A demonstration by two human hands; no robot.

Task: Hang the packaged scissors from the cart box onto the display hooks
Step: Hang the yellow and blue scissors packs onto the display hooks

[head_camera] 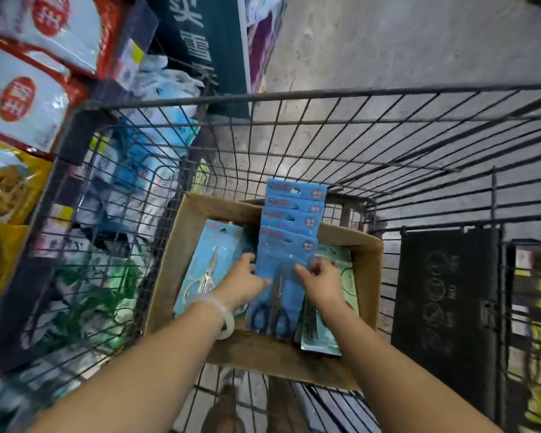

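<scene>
- Two bare hands reach into one cardboard box [181, 245] that sits in a wire shopping cart [325, 98] on a concrete floor.
- Between the hands is a fanned stack of blue scissor packs [289, 226]; four header cards show, stepped one above another, and the top of the stack rises past the box's far edge.
- The front pack shows one pair of scissors with dark handles [270, 320] low in the box.
- The left hand [241, 282], a pale bangle [222, 310] on its wrist, holds the stack's left edge, thumb on the front; its other fingers are hidden behind the cards.
- The right hand [322, 281] pinches the stack's right edge with fingers curled together against the front pack.
- One light blue pack of silver scissors [206, 270] lies flat in the box to the left of the stack.
- Green-edged packs [322, 335] lie to the right under the right wrist; their number cannot be told.
- A dark panel [444, 301] hangs on the cart's right side.
- Bagged goods [22, 98] crowd the shelves at left.
</scene>
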